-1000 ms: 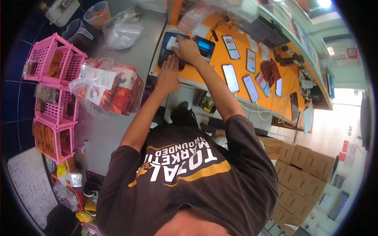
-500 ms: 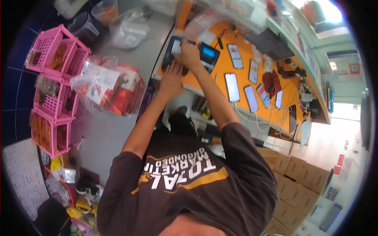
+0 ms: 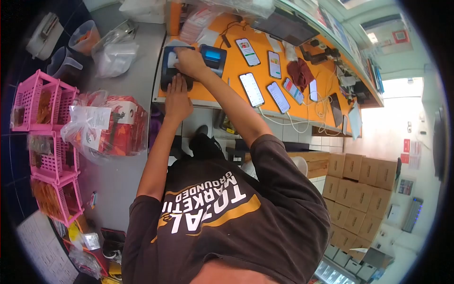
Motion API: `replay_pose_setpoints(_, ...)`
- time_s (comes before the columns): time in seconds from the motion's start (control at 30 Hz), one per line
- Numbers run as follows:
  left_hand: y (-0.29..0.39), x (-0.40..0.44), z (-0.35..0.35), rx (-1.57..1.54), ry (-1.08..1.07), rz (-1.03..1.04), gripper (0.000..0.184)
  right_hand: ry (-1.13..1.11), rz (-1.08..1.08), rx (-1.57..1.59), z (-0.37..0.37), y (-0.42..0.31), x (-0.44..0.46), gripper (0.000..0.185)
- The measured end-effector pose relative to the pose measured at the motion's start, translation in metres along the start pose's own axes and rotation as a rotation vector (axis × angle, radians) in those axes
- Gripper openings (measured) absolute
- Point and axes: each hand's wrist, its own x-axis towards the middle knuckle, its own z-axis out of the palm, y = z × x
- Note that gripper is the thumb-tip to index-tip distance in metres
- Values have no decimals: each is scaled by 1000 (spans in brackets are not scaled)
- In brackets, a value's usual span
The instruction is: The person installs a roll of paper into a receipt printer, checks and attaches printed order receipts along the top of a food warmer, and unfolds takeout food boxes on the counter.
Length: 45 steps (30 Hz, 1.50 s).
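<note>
A dark blue machine (image 3: 166, 78) like a receipt printer stands at the left end of the orange counter. My left hand (image 3: 178, 100) lies flat on its near edge, fingers stretched and side by side. My right hand (image 3: 190, 62) is over its top, fingers curled at a small piece of white paper (image 3: 172, 60); the fingertips are partly hidden. Just right of that hand is a dark unit with a lit blue screen (image 3: 213, 55). Nearby on the counter lie several phones, among them one with a white screen (image 3: 251, 90) and a cable plugged in.
On the grey worktop at left are a clear bag of red packets (image 3: 124, 127) and stacked pink baskets (image 3: 54, 154). A dark red cloth (image 3: 300, 73) and tangled white cables (image 3: 324, 108) lie on the counter. Cardboard boxes (image 3: 357, 194) are stacked at right.
The view has turned, so the counter and machine sit further left in the picture. Both hands stay at the machine; the right hand's fingers now look more curled over the white paper.
</note>
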Motion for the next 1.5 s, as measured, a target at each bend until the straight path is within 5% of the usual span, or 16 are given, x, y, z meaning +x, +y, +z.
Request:
replay_pose_setpoints(0.17,0,-7,2,-15,17,9,83,-136,-189,-235,-8,-8,-10,22)
replay_pose_setpoints(0.33,-9,-9,4,-35,-152,-24,87,-96,-638,-224,-25,4,-63,23)
replay_pose_setpoints(0.4,-9,-11,3,-13,-60,-13,89,109,-699,-261,-18,29,-91,30)
replay_pose_setpoints(0.53,-7,-13,8,6,42,25,94,69,-378,-55,-13,21,-98,57)
replay_pose_setpoints(0.67,-8,-12,0,-34,-20,31,95,151,-182,40,-5,-6,-52,64)
replay_pose_setpoints(0.77,-8,-13,-5,-70,5,43,92,64,-93,-36,4,2,-11,64)
replay_pose_setpoints(0.83,-8,-14,-2,-73,9,39,92,-228,0,3,0,7,6,60)
replay_pose_setpoints(1.07,-13,-13,5,-30,-11,24,94,-214,-184,-24,-7,3,15,34)
replay_pose_setpoints(1.33,-9,-17,1,-61,-40,44,93,-154,-731,-370,-15,7,-31,13)
replay_pose_setpoints(1.5,1,-14,4,-61,-55,-2,94,-67,-692,-285,-11,21,-40,13)
